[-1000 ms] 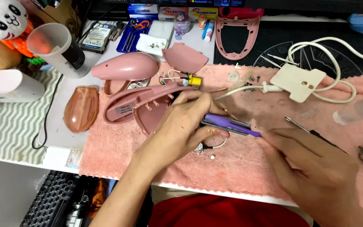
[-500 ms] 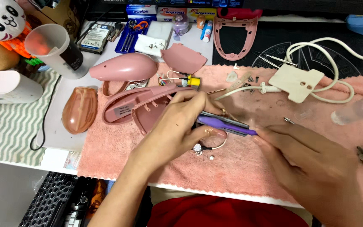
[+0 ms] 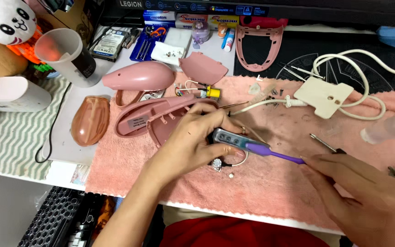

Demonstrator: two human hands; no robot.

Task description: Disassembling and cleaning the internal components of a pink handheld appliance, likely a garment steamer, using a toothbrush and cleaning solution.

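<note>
We see a slim purple tool [image 3: 273, 154] lying nearly level just above the pink towel [image 3: 270, 192], its tip pointing right and slightly down. Its left end meets a small grey board with metal contacts [image 3: 228, 136], tilted the same way. Just below the board lie a round silver part [image 3: 216, 163] and a thin curved wire [image 3: 238, 161].

Open towel [image 3: 270, 192] is lying bare below the purple-tipped tool [image 3: 257, 146], between the left hand [image 3: 193, 142] and right hand [image 3: 366, 196]; a hand could be passing there. The pink housing shell [image 3: 156, 119] and pink domed cover [image 3: 138, 75] are blocking the left side. The white cable [image 3: 357, 91] with its flat plate [image 3: 323, 96] is crowding the upper right. Loose screws [image 3: 275, 91] and a screwdriver [image 3: 325, 144] are lying just beyond. A clear bottle [image 3: 387, 128] is closing the bench's right edge.
</note>
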